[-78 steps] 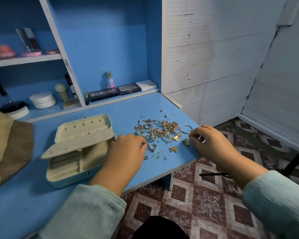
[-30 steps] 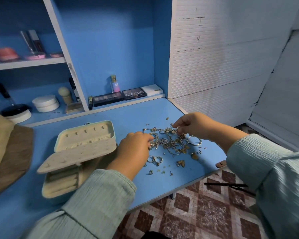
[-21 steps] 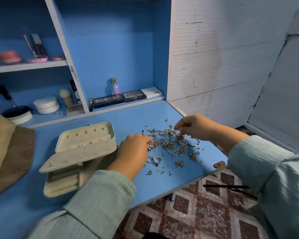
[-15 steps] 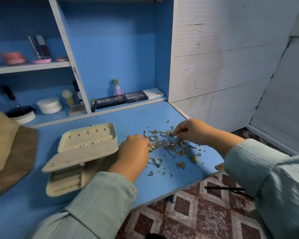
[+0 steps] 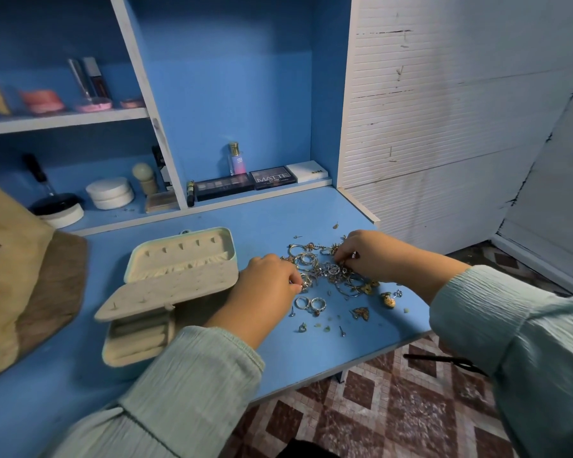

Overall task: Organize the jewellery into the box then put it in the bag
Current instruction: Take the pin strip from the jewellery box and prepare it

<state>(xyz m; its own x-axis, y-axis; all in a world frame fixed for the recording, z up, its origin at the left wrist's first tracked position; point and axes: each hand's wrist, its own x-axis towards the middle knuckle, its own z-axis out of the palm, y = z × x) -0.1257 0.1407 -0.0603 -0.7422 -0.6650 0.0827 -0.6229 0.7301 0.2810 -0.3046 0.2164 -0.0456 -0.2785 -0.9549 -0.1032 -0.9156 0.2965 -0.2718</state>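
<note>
A tangled heap of gold and silver jewellery (image 5: 325, 271) lies on the blue table (image 5: 262, 223), small pieces scattered round it; just left stands the pale box (image 5: 166, 292), open, its middle tray tilted up. A tan bag (image 5: 10, 266) lies at the far left.

Bare desk (image 5: 278, 213) behind jewellery pile (image 5: 331, 272); open box (image 5: 166, 292) blocks left, bag (image 5: 10, 276) beyond.

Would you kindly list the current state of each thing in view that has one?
jewellery box: open, inner flap raised, no jewellery seen inside.
jewellery pile: loose, tangled on the table.
left hand: pinching a piece.
right hand: fingers curled into the pile.
bag: standing left of the box.
</note>
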